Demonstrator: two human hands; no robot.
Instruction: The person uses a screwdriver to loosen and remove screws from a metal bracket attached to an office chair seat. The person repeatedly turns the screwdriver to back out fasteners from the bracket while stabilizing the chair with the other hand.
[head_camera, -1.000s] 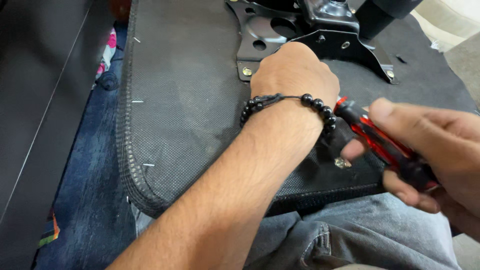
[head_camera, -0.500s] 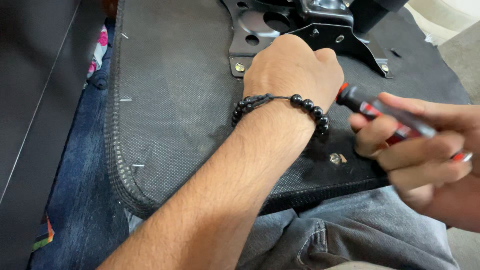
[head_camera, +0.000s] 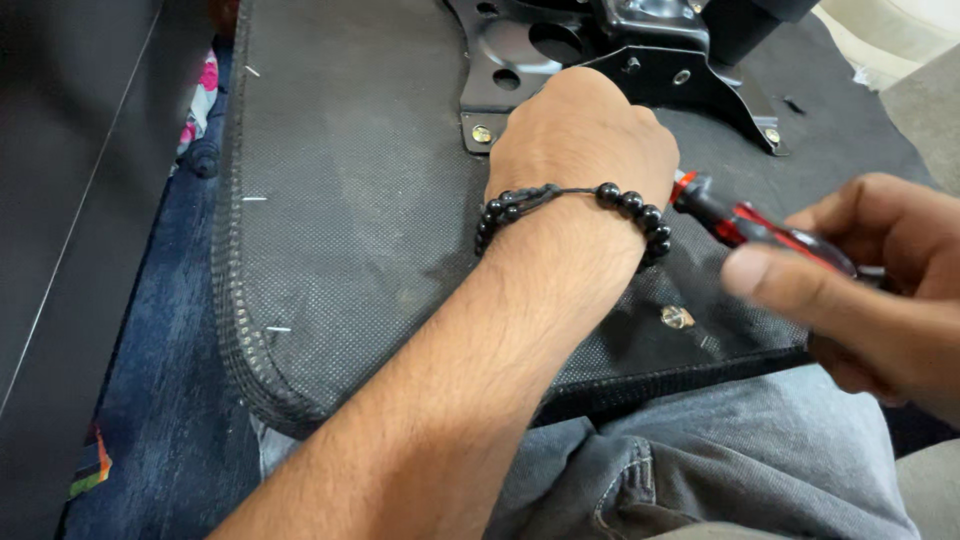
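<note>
A chair seat lies upside down on my lap, its black mesh fabric underside (head_camera: 360, 200) facing up. A black metal bracket (head_camera: 520, 60) is fixed on it, with a brass bolt (head_camera: 482, 133) at its near corner. My left hand (head_camera: 585, 130), a black bead bracelet (head_camera: 630, 205) on the wrist, rests knuckles-up at the bracket's near edge; its fingers are hidden. My right hand (head_camera: 880, 290) grips the handle of a red and black screwdriver (head_camera: 740, 225). Its shaft runs under my left hand, and the tip is hidden.
A loose brass bolt (head_camera: 676, 317) lies on the fabric near the seat's front edge. My grey jeans (head_camera: 720, 460) are under the seat. Blue carpet (head_camera: 170, 400) and a dark panel (head_camera: 70, 150) lie to the left. A black column (head_camera: 745, 25) rises from the bracket.
My right hand has shifted its grip along the screwdriver handle, turning and blurring as it moves. My left hand has stayed in place on the bracket's edge.
</note>
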